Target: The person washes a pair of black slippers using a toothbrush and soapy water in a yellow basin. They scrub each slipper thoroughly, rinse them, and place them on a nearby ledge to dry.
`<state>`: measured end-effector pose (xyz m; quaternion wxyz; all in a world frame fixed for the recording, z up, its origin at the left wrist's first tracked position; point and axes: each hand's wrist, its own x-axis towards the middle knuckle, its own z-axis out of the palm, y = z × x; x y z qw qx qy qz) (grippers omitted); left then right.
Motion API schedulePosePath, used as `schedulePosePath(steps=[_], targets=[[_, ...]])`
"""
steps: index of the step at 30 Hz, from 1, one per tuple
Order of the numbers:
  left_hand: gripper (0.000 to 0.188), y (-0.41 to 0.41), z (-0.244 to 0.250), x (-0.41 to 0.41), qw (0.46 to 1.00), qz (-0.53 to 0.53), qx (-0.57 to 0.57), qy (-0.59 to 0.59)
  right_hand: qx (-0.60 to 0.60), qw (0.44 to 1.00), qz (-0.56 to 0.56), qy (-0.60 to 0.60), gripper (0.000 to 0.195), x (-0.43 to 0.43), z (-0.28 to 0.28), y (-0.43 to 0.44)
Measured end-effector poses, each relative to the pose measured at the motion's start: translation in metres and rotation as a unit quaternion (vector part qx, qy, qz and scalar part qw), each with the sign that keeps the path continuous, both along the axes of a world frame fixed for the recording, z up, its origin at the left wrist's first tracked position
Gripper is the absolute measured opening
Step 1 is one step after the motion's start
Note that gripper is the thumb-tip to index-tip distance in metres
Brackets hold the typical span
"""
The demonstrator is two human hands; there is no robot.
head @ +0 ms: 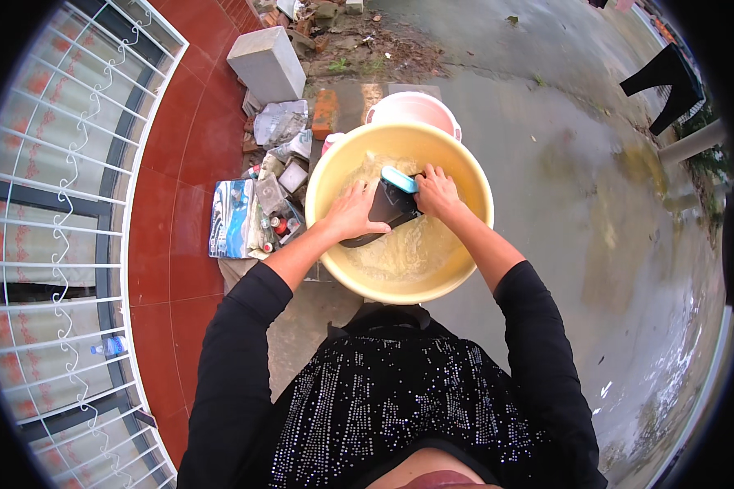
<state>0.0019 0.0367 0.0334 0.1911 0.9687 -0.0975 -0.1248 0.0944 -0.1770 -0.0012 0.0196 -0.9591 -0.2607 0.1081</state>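
Note:
A pale yellow plastic basin (336,261) stands before me with shallow, rippling water (413,257) in it. Inside it, a dark item with a smooth, flat face (386,206) lies at a slant; its exact kind is unclear. My left hand (356,211) presses on its left side, fingers spread and thumb along the near edge. My right hand (435,192) grips one end of a light-blue scrubbing brush (399,180) over the item's upper part. The brush's underside is hidden.
A pink-white tub (417,109) stands just beyond the basin. At left are a blue-white plastic package (231,219), loose bottles (278,225), bricks (325,113) and a pale block (268,61). Red tiled wall (159,244) and white window bars (61,229) border that side. Wet concrete (544,202) extends right.

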Motion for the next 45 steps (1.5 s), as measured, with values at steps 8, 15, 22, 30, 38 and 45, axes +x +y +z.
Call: schedulePosePath(steps=[8, 15, 22, 30, 38, 45], targets=[[0.115, 0.016, -0.032, 0.020, 0.994, -0.006, -0.111, 0.000, 0.166, 0.985, 0.002, 0.050, 0.042, 0.029, -0.024, -0.013], [0.099, 0.020, -0.003, 0.015, 0.981, -0.096, -0.165, -0.003, 0.149, 0.973, -0.002, 0.178, 0.050, 0.035, -0.010, -0.025], [0.104, 0.019, 0.017, 0.011, 0.941, -0.241, 0.019, -0.239, 0.235, 0.935, -0.083, 0.254, 0.053, 0.015, 0.013, -0.059], [0.058, -0.012, -0.011, -0.002, 0.986, 0.157, 0.059, -0.023, 0.272, 0.949, -0.001, -0.157, 0.022, -0.051, 0.072, -0.063], [0.030, -0.014, -0.089, 0.002, 0.984, 0.075, 0.125, 0.103, 0.289, 0.953, 0.014, 0.092, 0.024, -0.095, 0.076, -0.054], [0.080, 0.004, -0.006, 0.020, 0.709, 0.443, -0.480, 0.267, 0.401, 0.873, -0.199, 0.194, 0.035, -0.051, 0.037, -0.040]])
